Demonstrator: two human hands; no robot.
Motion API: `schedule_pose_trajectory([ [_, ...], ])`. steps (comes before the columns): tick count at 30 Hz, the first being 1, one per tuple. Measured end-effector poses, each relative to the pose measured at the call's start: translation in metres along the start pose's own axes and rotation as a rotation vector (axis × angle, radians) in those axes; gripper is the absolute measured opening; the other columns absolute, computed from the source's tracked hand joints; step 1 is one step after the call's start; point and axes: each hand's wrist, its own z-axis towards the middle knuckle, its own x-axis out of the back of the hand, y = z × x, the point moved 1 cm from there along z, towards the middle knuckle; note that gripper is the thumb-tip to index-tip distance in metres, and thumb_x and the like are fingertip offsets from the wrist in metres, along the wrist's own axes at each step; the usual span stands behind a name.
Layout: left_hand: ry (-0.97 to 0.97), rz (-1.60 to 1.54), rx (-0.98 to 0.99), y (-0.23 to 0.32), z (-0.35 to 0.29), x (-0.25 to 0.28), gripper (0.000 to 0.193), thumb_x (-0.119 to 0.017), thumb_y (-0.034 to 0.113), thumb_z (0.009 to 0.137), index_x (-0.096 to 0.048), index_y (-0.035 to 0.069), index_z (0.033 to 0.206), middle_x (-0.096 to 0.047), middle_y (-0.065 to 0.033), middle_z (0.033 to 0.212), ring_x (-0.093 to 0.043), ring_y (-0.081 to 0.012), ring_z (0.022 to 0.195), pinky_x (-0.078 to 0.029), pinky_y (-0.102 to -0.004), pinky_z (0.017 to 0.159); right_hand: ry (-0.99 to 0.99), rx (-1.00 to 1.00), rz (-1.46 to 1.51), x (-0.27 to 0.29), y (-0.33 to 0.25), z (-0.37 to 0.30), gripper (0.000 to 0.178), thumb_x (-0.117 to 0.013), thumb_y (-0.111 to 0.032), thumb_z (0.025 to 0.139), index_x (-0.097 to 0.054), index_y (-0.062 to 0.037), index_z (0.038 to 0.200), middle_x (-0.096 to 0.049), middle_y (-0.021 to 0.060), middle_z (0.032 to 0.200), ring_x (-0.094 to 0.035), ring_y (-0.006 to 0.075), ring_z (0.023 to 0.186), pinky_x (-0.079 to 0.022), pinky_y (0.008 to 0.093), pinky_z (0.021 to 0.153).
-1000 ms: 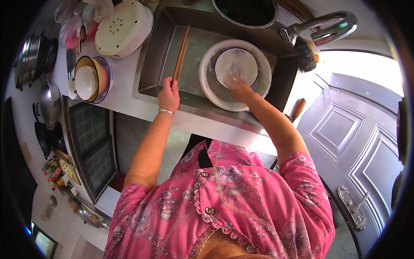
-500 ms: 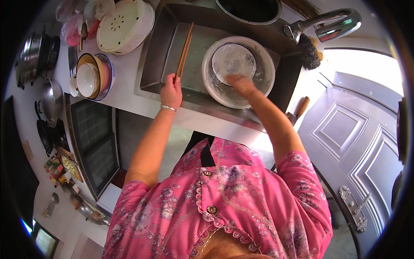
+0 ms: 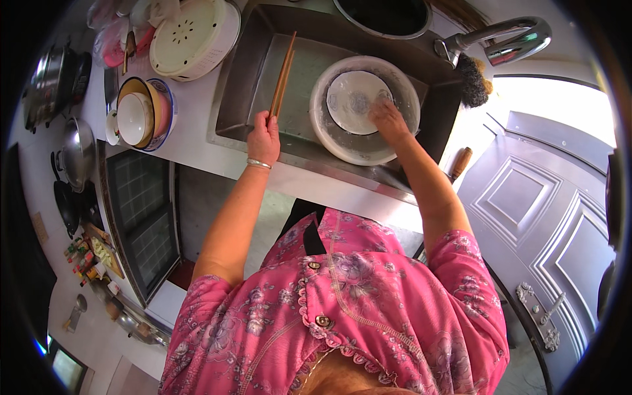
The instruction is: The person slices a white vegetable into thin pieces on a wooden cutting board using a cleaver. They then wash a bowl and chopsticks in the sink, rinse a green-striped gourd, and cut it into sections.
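Your left hand (image 3: 263,139) pinches the chopsticks (image 3: 283,79) left of the basin (image 3: 318,122), while your right hand (image 3: 390,122) touches the plate (image 3: 343,95), still inside it; whether that hand pinches, I cannot tell. Bowls (image 3: 133,120) already stand stacked on the desk (image 3: 191,117), farther left of the basin.

Steel sink (image 3: 304,69): white basin (image 3: 318,122). White counter (image 3: 194,113): stacked bowls (image 3: 133,120).

Left hand (image 3: 263,139) in a curled grip, right hand (image 3: 390,120) palm-down (fingers (image 3: 378,113) close together), both forearms (image 3: 238,205) bare.
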Motion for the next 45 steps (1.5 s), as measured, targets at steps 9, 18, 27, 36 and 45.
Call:
schedule_pose_trajectory([
  [9, -0.008, 0.018, 0.002, 0.001, 0.002, 0.003, 0.021, -0.05, 0.024, 0.095, -0.047, 0.006, 0.107, -0.064, -0.015, 0.078, -0.062, -0.0369, 0.07, -0.048, -0.0447, 0.058, -0.191, -0.042, 0.222, 0.031, -0.035, -0.002, 0.044, -0.048, -0.009, 0.084, -0.05, -0.0113, 0.128, -0.048, 0.0127, 0.135, -0.045, 0.0304, 0.124, -0.03, 0.0417, 0.108],
  [18, -0.005, 0.042, -0.023, 0.002, 0.003, -0.001, 0.022, -0.049, 0.025, 0.095, -0.048, 0.006, 0.107, -0.063, -0.0147, 0.077, -0.062, -0.0357, 0.069, -0.048, -0.0435, 0.059, -0.014, -0.059, 0.471, 0.004, -0.077, 0.0, 0.047, -0.042, -0.016, 0.09, -0.04, -0.0149, 0.137, -0.05, 0.0073, 0.134, -0.047, 0.0253, 0.123, -0.026, 0.0406, 0.109],
  [27, -0.019, -0.005, 0.004, -0.001, 0.002, -0.005, 0.022, -0.05, 0.023, 0.095, -0.048, 0.006, 0.107, -0.063, -0.0138, 0.075, -0.062, -0.0349, 0.069, -0.048, -0.0426, 0.059, -0.048, -0.119, -0.102, -0.005, -0.05, -0.02, 0.032, -0.05, -0.018, 0.085, -0.059, -0.0169, 0.115, -0.058, 0.0034, 0.124, -0.049, 0.0212, 0.121, -0.023, 0.0389, 0.111],
  [36, -0.019, 0.033, -0.021, -0.005, 0.002, -0.003, 0.02, -0.05, 0.022, 0.094, -0.047, 0.008, 0.108, -0.065, -0.0146, 0.08, -0.062, -0.0382, 0.068, -0.048, -0.0465, 0.056, -0.042, -0.063, 0.062, 0.03, -0.027, -0.006, 0.032, -0.063, -0.022, 0.077, -0.062, -0.0131, 0.108, -0.059, 0.0048, 0.12, -0.053, 0.0212, 0.115, -0.024, 0.043, 0.109],
  [45, -0.011, 0.044, -0.049, 0.0, 0.003, -0.001, 0.019, -0.05, 0.022, 0.094, -0.047, 0.008, 0.107, -0.065, -0.015, 0.078, -0.062, -0.0382, 0.068, -0.048, -0.0463, 0.055, 0.092, 0.043, 0.238, 0.012, -0.019, -0.016, 0.03, -0.048, -0.011, 0.083, -0.062, -0.0064, 0.109, -0.052, 0.011, 0.13, -0.044, 0.0246, 0.125, -0.032, 0.0414, 0.106],
])
